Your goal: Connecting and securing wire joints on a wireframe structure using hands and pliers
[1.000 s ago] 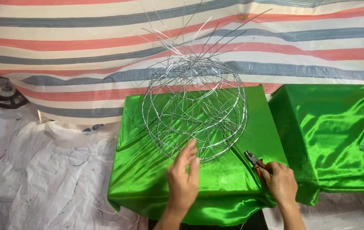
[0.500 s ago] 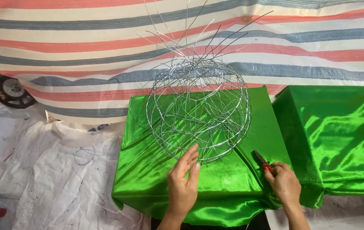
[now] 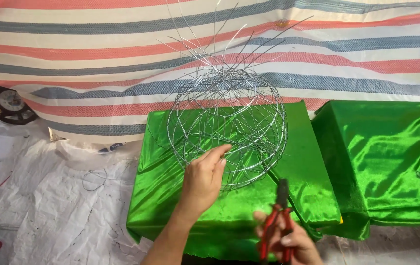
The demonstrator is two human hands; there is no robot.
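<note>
Silver wire is woven into a rounded open frame [image 3: 227,127] that stands on a box wrapped in shiny green cloth [image 3: 170,196], with loose wire ends fanning upward from its top. The left hand [image 3: 204,179] is laid against the lower front of the frame, fingers loosely spread on the mesh rather than clenched around any strand. Compared with 1 second ago, the right hand [image 3: 286,243] has been lifted off the green cloth and drawn nearer the camera, and red-handled pliers [image 3: 278,216] are now gripped firmly in it, nose pointing up toward the frame's lower edge. The tool is thus judged ready for work on the wires. A 2nd green-covered box [image 3: 387,162] sits just beside, and striped tarpaulin [image 3: 97,44] hangs behind.
</note>
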